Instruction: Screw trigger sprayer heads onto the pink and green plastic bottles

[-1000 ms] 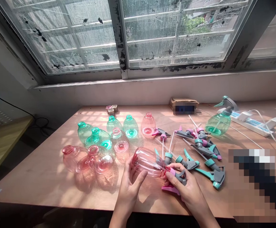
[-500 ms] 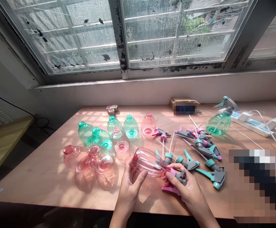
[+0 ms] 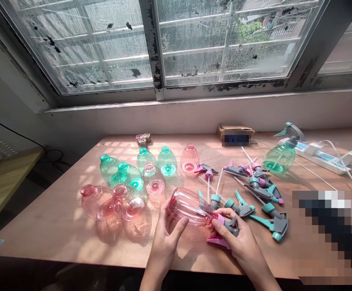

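A clear pink bottle lies tilted on its side between my hands, its neck toward the right. My left hand is wrapped around its base end. At the neck, the pink collar of a grey-and-pink spray head meets the bottle; my right hand grips that head, thumb on the collar. The pink trigger points down below my right fingers. Whether the collar is fully seated cannot be made out. Just beyond the bottle lie green-collared spray heads.
Open pink bottles and green bottles stand at left and centre. Loose spray heads with tubes are heaped at right. Behind them are a green spray bottle, a power strip and a small cardboard box.
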Tool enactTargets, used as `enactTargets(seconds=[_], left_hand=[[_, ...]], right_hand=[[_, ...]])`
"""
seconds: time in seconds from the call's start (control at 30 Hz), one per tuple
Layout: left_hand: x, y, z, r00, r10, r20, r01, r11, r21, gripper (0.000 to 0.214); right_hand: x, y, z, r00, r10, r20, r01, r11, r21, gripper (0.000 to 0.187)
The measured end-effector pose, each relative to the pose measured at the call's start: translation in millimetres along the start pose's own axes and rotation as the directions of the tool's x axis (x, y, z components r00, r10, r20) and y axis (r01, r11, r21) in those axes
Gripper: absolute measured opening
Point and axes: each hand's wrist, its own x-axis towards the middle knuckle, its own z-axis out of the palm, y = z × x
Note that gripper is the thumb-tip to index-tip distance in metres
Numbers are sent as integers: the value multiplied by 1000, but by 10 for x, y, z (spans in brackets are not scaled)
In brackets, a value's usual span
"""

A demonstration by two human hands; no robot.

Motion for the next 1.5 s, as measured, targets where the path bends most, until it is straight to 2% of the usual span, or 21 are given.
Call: enactTargets(seconds=[0.17,0.63,0.77,1.0,1.23,1.5], left_hand=[[13,-38,-8,1000,-4,-23,4,1000,-4,65],[55,-68,-44,999,-8,32,12,995,-98,76],[12,-23,-25,998,12,67,-10,1000,-23,71],[-34,17,12,1000,10,14,-10,999,30,70],[20,-102,-52,1000,4,5,-4,1000,-13,65],[37,-148,-55,999,-15,-49,10,996,-86,74]], right_hand=[[0,5,-4,1000,12,0,-12,1000,2,47],[2,-11,13,1000,-4,-28,4,1000,17,51],[0,-12,14,1000,5,-31,-4,1000,17,51],[0,2,3,1000,8,-20,-8,1000,11,49],[10,10,5,1000,-10,-28,10,1000,-6,51],[6,13,20,999,-18,-47,17,1000,-9,51]])
